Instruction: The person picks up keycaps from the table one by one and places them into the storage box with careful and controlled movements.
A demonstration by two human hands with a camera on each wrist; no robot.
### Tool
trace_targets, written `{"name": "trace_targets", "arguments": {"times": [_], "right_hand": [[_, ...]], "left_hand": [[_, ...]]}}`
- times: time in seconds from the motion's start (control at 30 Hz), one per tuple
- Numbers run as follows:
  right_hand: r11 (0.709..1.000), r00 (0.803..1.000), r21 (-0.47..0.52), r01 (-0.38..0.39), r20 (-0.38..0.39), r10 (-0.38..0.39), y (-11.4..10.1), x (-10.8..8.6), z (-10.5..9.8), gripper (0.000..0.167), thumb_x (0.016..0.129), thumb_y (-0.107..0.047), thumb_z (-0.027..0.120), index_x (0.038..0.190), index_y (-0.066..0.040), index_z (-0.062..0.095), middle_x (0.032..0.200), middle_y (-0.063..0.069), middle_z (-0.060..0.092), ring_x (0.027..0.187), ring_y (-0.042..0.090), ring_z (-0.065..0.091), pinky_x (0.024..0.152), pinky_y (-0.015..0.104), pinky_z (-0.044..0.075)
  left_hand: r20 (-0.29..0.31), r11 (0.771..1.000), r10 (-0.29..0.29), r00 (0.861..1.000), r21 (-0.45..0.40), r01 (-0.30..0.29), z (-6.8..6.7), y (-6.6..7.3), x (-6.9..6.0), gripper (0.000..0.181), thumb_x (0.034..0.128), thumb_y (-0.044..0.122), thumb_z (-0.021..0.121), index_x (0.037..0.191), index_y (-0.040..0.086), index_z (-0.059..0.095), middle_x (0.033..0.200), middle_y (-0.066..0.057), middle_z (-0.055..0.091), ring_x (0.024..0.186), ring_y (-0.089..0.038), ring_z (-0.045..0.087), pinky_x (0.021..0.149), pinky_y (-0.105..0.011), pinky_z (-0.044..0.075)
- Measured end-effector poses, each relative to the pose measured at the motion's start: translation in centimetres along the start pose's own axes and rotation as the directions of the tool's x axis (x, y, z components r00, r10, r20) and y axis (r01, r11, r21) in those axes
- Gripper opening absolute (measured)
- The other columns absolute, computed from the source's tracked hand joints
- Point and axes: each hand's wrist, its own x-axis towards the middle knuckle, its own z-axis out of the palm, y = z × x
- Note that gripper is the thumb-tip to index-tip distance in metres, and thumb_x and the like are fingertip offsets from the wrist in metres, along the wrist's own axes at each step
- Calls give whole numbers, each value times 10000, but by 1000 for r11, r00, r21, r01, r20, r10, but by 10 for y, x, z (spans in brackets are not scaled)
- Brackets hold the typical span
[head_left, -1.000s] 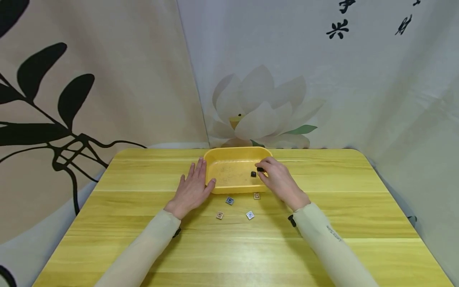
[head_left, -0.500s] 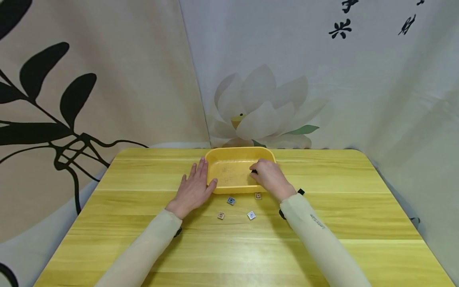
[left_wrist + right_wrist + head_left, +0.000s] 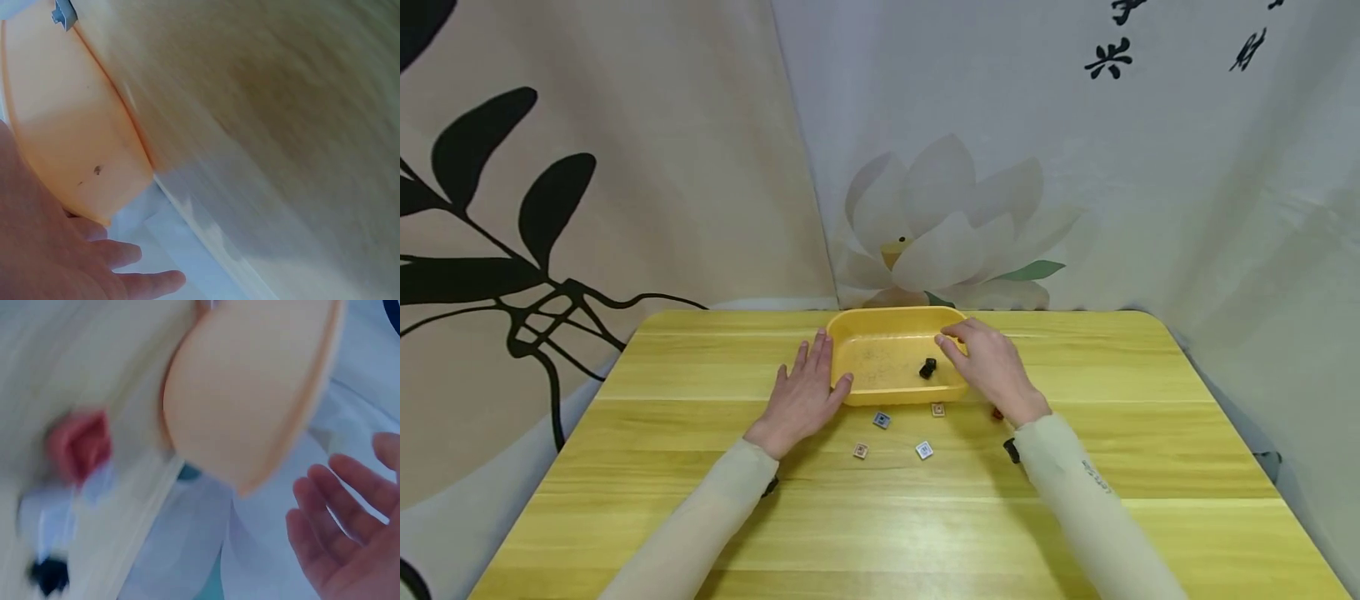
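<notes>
A yellow plastic tray (image 3: 880,396) stands at the table's far edge. Inside it, right of the middle, small black block-like pieces (image 3: 928,367) lie touching or stacked; I cannot tell which. My left hand (image 3: 801,396) rests against the tray's left side with straight fingers. In the left wrist view, its fingers (image 3: 122,254) stick out past the tray's wall (image 3: 75,125). My right hand (image 3: 988,367) hovers at the tray's right edge, just right of the black pieces, holding nothing. The right wrist view shows that hand (image 3: 350,531) with loosely bent, spread fingers.
Small square blocks lie before the tray: a blue-grey one (image 3: 882,420), a white one (image 3: 924,450) and two brownish ones (image 3: 861,451). A red block (image 3: 78,447), whitish pieces (image 3: 47,519) and a black piece (image 3: 49,575) lie right of the tray, blurred.
My right hand, which pinched a black piece over the tray, has let go and drawn back up and right. The black pieces now lie together in the tray. The left hand stays put.
</notes>
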Motion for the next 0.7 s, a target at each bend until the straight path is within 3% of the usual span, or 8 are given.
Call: {"name": "trace_targets", "arguments": {"times": [0.13, 0.3, 0.7], "right_hand": [[997, 997, 59, -39, -61, 43, 15, -14, -24, 472, 1085, -420, 530, 1318, -42, 692, 1354, 156, 653, 1233, 386, 615, 992, 583, 494], [995, 996, 78, -69, -50, 73, 35, -32, -40, 548, 1099, -457, 466, 1428, -42, 606, 1508, 168, 541, 1398, 410, 471, 1119, 617, 363], [994, 991, 59, -92, 105, 85, 70, -61, -42, 720, 1079, -549, 443, 1601, -58, 380, 1693, 151, 261, 1550, 419, 200, 1189, 663, 203]], "left_hand": [[-13, 1000, -2, 1000, -1, 2, -1, -1, 0, 829, 1088, 550, 334, 1652, 8, 59, 1734, -125, 1, 1567, -426, 102, 1143, -754, 190], [-11, 1000, -3, 1000, -3, 3, -1, -2, 0, 819, 1093, 526, 358, 1651, 6, 61, 1733, -130, 3, 1566, -431, 99, 1136, -762, 191], [4, 1000, 0, 1000, 4, 0, 0, 0, 1, 817, 1096, 523, 359, 1648, -5, 70, 1733, -132, 0, 1566, -429, 88, 1132, -763, 200]]}}
